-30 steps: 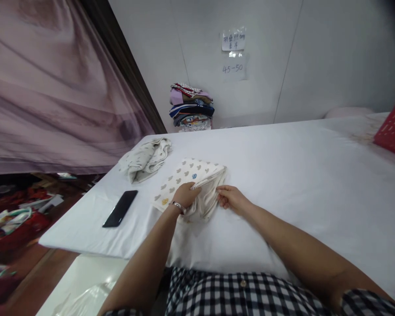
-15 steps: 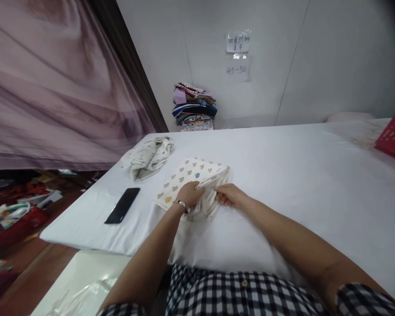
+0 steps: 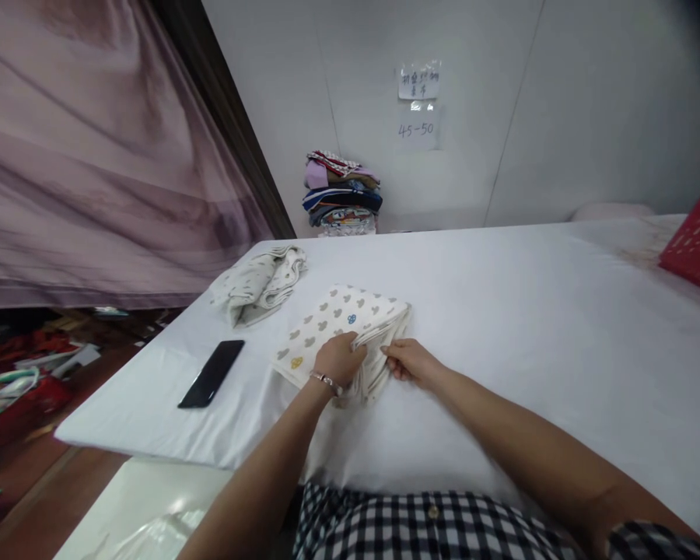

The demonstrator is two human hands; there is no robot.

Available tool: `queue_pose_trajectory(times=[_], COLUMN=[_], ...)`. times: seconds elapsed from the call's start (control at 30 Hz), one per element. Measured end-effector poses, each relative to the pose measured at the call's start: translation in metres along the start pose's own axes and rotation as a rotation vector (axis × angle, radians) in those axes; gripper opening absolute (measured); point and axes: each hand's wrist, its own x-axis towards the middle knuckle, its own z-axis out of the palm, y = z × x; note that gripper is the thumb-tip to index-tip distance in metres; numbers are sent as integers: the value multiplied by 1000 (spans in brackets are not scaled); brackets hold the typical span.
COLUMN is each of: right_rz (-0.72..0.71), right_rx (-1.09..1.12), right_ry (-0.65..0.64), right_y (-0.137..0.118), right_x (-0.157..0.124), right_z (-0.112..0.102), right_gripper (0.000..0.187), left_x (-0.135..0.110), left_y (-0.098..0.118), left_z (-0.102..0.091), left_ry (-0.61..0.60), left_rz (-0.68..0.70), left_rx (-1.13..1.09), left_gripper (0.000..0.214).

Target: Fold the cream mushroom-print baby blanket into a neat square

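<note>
A folded cream cloth with grey mouse-head prints (image 3: 341, 323) lies on the white sheeted surface (image 3: 502, 311) just in front of me. My left hand (image 3: 338, 359), a thin bracelet at its wrist, rests on the cloth's near part with fingers curled around its layered edge. My right hand (image 3: 407, 361) pinches the same layered edge from the right side. The two hands almost touch across the fold.
A second, crumpled printed cloth (image 3: 257, 285) sits to the far left. A black phone (image 3: 211, 372) lies near the left edge. A stack of folded colourful clothes (image 3: 341, 196) stands against the wall. A red basket (image 3: 697, 241) is at the far right. A mauve curtain (image 3: 93, 155) hangs left.
Both hands have stayed on the cloth's layered edge, with only small shifts of the fingers. The view has moved slightly.
</note>
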Motion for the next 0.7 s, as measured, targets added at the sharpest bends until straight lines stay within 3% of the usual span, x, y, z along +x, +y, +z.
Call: queue_pose_trajectory(times=[0.27,0.4,0.6,0.7], right_rz=[-66,-119,-263,-317], right_rx=[-76,-242,-576,-691], right_ry=[257,356,524,546], right_y=[-23,-22,-26,-26], right_x=[35,44,46,44], right_z=[-24,-31,-35,-33], right_gripper=[10,2,11,13], left_x=[0,2,1,0], left_y=[-1,-2,1,4], left_z=[-6,-8,-8,-8], left_ry=[-3,-19,-23,-24], left_rz=[8,8,-4,11], left_rx=[-72,-120,-82,-41], left_gripper=[21,21,21,20])
